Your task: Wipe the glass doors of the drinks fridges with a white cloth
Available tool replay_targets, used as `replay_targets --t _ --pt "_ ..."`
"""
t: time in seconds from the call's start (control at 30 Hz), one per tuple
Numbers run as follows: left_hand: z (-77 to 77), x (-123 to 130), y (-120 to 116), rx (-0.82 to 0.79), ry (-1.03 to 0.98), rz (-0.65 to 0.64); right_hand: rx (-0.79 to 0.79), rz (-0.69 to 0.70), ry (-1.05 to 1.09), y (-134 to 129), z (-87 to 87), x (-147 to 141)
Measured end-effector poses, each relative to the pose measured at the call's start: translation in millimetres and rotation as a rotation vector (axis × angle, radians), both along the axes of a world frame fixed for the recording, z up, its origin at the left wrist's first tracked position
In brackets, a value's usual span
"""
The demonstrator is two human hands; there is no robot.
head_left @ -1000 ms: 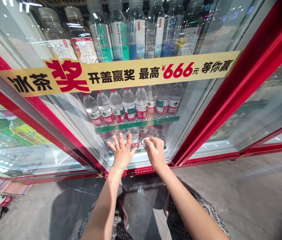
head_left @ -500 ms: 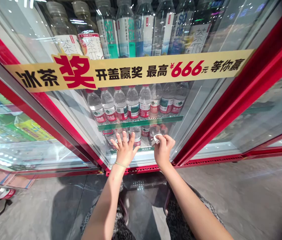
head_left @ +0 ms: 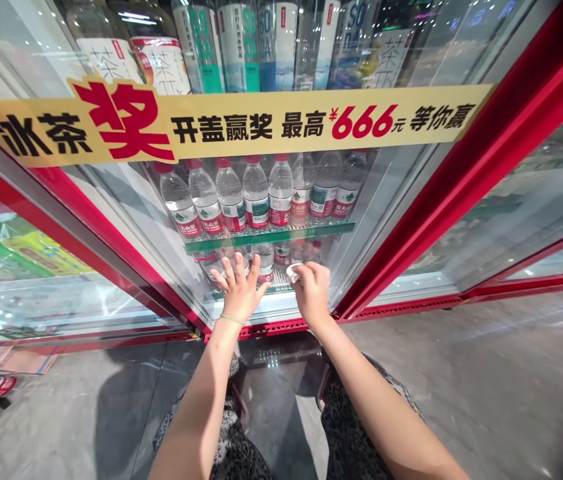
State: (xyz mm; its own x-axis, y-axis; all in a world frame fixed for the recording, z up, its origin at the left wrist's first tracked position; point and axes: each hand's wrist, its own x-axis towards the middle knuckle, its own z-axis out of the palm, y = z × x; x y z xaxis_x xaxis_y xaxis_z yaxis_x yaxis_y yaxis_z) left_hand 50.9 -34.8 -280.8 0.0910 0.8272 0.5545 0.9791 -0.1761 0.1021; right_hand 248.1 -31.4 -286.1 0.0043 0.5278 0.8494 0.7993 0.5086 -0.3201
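White wad is in the person's right grip, pinched between thumb and fingers, in front of the glass door, low down, below the shelf edge. Tissue or cloth, can't tell. Contact with the glass likely, not clear. Left grip holds nothing: fingers spread, palm toward the glass, beside the right one. Bottles stand behind the glass.

Handling, judged: wad very light, soft, limp, no stiffness of its own; may tear or shed if paper. Best held by the bunched middle, fingertips backing it, loose edges tucked. Glass probably smooth and slippery, rigid; flat palm suits it, nothing there to pinch.
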Motion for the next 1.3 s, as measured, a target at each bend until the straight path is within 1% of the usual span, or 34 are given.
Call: replay_targets --t 0.07,0.1,0.13,0.23,0.3,0.47,0.53,0.6,0.67,0.73,0.8,0.87,0.9,1.0,1.03,1.07,1.2,1.23,1.3 --pt "0.5 0 -1 0.006 -0.004 -0.002 -0.022 0.075 -0.123 -4 -1.7 -5" --pt "0.6 1 -1 0.01 -0.002 -0.002 -0.022 0.087 -0.146 -5 -0.9 -7" --pt "0.7 1 -1 0.014 0.002 -0.001 -0.018 0.075 -0.136 -6 1.0 -8" --pt "0.5 2 0 0.015 0.017 0.004 0.019 -0.027 -0.021 -6 8.8 -6" --pt "0.2 1 0 0.012 0.018 0.003 0.028 -0.056 0.002 -5 11.4 -5" --pt "0.9 -1 -1 0.016 0.024 -0.002 0.001 0.057 -0.2 -6 6.0 -6" --pt "1.7 -1 -2 0.02 0.027 -0.008 0.011 0.027 -0.172 -5 5.3 -5" --pt "2.3 -1 -3 0.023 0.023 -0.012 0.014 -0.043 -0.08 -5 7.1 -4" --pt "2.3 -1 -3 0.027 0.02 -0.017 -0.006 -0.072 0.007 -5 10.1 -6" --pt "2.2 -2 -4 0.041 0.019 -0.024 -0.038 -0.017 -0.005 -6 12.3 -9" --pt "2.4 -3 -6 0.071 0.018 -0.037 -0.051 0.075 -0.125 -7 13.3 -10" --pt "3.1 -4 -9 0.119 0.022 -0.046 -0.036 0.108 -0.205 -6 13.4 -9" --pt "3.6 -5 -10 0.145 0.028 -0.045 -0.026 0.086 -0.191 -6 13.4 -7" --pt "4.9 -8 -14 0.197 0.044 -0.043 -0.009 -0.042 -0.029 -4 13.6 -6" --pt "5.0 -10 -15 0.199 0.043 -0.042 -0.008 -0.059 -0.001 -4 13.6 -7" --pt "5.1 -11 -16 0.195 0.04 -0.041 -0.005 -0.048 -0.009 -4 13.4 -9" --pt "4.8 -22 -19 0.194 0.039 -0.01 0.031 0.124 -0.215 -3 11.8 -18" --pt "4.8 -25 -19 0.206 0.038 -0.004 0.041 0.126 -0.216 -3 10.9 -18" --pt "4.8 -32 -20 0.225 0.027 0.005 0.045 0.065 -0.125 -2 8.6 -16"
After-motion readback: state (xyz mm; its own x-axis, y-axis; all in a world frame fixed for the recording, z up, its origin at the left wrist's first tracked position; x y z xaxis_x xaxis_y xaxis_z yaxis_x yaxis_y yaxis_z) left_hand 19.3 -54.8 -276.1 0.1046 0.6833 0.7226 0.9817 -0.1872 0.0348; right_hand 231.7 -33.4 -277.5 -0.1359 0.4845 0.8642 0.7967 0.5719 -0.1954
